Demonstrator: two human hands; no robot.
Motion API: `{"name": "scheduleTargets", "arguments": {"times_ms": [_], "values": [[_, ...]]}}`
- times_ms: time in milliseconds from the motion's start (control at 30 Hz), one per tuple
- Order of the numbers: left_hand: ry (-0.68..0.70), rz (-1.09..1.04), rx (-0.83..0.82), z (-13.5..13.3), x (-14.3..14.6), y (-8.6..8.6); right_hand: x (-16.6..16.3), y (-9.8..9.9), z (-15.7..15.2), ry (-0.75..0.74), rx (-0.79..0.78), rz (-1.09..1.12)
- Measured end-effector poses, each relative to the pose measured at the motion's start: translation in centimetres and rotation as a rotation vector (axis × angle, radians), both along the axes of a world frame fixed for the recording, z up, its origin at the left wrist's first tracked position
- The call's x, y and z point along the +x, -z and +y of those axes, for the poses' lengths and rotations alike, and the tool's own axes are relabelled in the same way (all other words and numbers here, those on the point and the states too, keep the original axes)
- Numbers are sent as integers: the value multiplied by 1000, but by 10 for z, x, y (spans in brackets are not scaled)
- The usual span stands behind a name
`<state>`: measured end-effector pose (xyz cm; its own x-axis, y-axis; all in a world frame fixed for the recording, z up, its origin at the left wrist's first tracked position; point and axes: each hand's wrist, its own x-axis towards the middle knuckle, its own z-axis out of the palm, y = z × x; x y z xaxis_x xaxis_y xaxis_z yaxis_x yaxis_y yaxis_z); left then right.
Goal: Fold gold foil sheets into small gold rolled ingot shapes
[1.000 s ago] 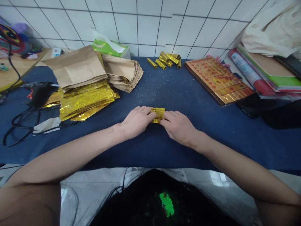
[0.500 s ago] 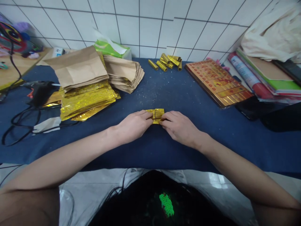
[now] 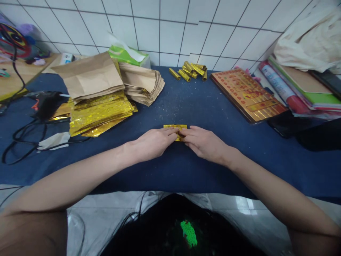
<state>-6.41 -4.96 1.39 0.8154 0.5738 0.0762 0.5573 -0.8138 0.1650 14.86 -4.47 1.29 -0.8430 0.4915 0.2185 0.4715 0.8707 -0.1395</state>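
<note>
A small folded piece of gold foil paper (image 3: 174, 126) lies on the dark blue cloth in front of me, partly covered by my fingers. My left hand (image 3: 154, 143) presses on its left and middle part, fingers held together. From the other side my right hand (image 3: 204, 143) grips the paper, its fingertips almost meeting those of the left. Beyond them, near the wall, is a small heap of rolled gold paper tubes (image 3: 190, 71). To the left, gold foil sheets (image 3: 99, 112) are stacked beneath brown paper sheets (image 3: 92, 76).
A black glue gun (image 3: 48, 103) with a looped cord lies at the left. A green tissue pack (image 3: 128, 55) stands by the tiled wall. On the right are a gold-and-red box (image 3: 246, 92), a pile of books (image 3: 317, 85) and a cream cloth bag (image 3: 311, 42).
Both hands have drawn closer together over the gold paper, fingertips now covering its middle. The raised fold seen there before is hidden or flattened.
</note>
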Motion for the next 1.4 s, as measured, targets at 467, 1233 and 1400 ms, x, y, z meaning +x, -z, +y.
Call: {"name": "scheduleTargets", "arguments": {"times_ms": [467,1233,1400], "values": [[-117,-96,-83,14,5,-2,-2,9,14,136,-79,116],[-488,-347,-333,34,9,4,-12,-1,39,451,-520,247],[-535,-301,-279,38,12,6,-15,-4,45,484,-504,168]]}}
